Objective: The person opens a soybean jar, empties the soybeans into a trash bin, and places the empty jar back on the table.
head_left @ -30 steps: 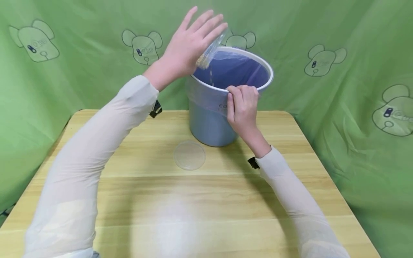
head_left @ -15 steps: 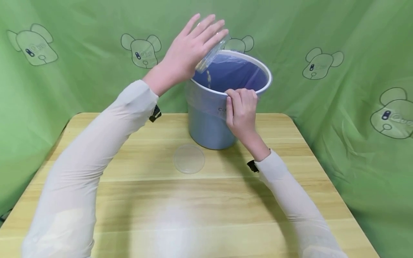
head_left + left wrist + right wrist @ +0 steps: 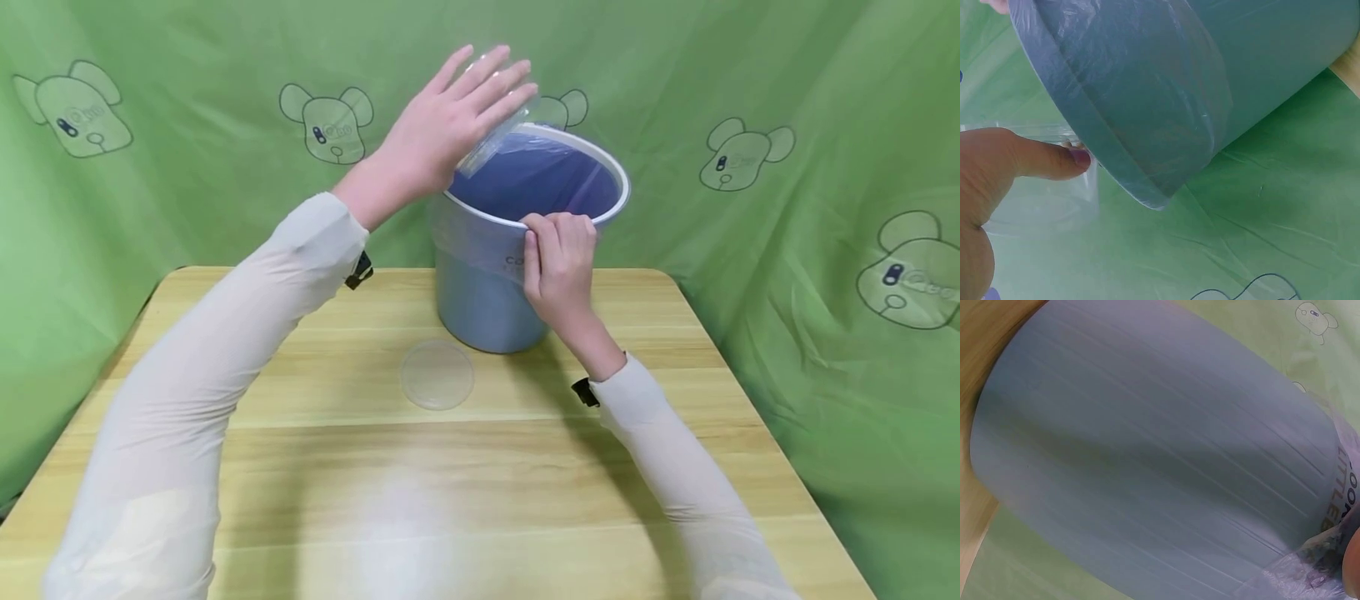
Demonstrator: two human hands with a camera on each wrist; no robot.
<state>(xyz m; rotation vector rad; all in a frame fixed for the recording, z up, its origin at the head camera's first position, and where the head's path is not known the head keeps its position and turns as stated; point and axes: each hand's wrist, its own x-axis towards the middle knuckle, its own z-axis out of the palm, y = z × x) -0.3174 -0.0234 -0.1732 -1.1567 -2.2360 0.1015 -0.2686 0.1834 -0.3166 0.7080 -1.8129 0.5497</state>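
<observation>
My left hand (image 3: 438, 125) holds a clear plastic jar (image 3: 491, 148), tipped mouth-down over the near-left rim of a blue-grey trash can (image 3: 487, 292). In the left wrist view the thumb presses the side of the jar (image 3: 1054, 209), and a few pale bits show near its mouth. A clear plastic liner (image 3: 1172, 81) is folded over the can's rim. My right hand (image 3: 558, 267) grips the front of that rim, fingers curled over the top and thumb outside. The can leans toward me in the head view. Its bottom is hidden from above.
A round clear lid (image 3: 437, 375) lies flat on the wooden table (image 3: 360, 492), just in front of the can. Green cloth (image 3: 645, 50) printed with mouse-like heads hangs behind the table and along both sides.
Pale grains were falling from the jar into the trash can; now no stream shows and the jar looks nearly empty. The right hand keeps its grip, and the whole view has shifted slightly.
</observation>
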